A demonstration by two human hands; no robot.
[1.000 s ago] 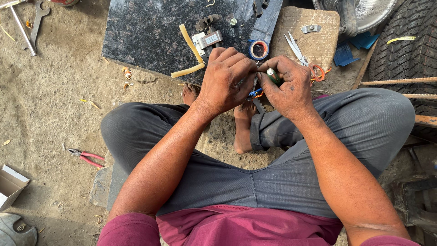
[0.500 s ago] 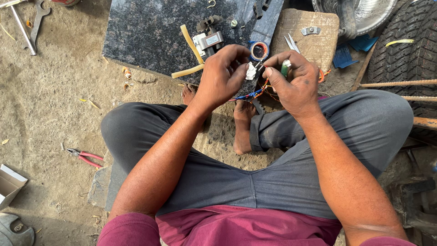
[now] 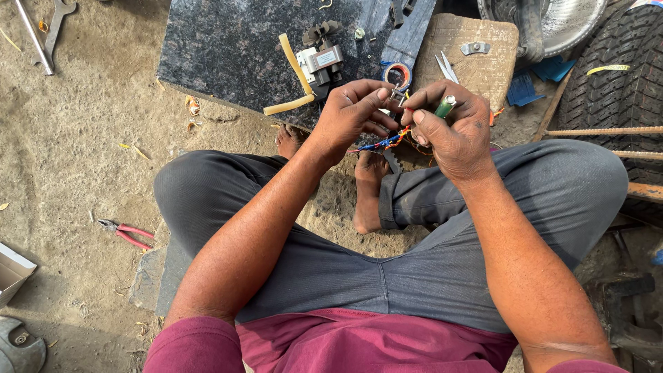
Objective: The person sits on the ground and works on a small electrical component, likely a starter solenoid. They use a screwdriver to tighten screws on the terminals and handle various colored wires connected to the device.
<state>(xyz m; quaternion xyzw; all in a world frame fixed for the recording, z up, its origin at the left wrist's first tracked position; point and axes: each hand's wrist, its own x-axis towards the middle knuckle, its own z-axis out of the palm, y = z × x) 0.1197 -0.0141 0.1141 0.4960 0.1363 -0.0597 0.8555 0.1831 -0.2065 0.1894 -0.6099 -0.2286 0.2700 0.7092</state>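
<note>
Hands meet over the crossed legs: left hand [image 3: 356, 114] pinches a small metal clip [image 3: 396, 97] on the braided wires [image 3: 387, 142], right hand [image 3: 449, 128] grips a green lighter [image 3: 445, 106]. Pliers [image 3: 124, 233] lie on the dirt, well apart.

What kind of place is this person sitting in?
Most likely an outdoor repair spot, maybe a roadside workshop. The person sits on sandy ground beside a tyre, with pliers and a wrench lying in the dirt, and both hands work on coloured wires.
</note>
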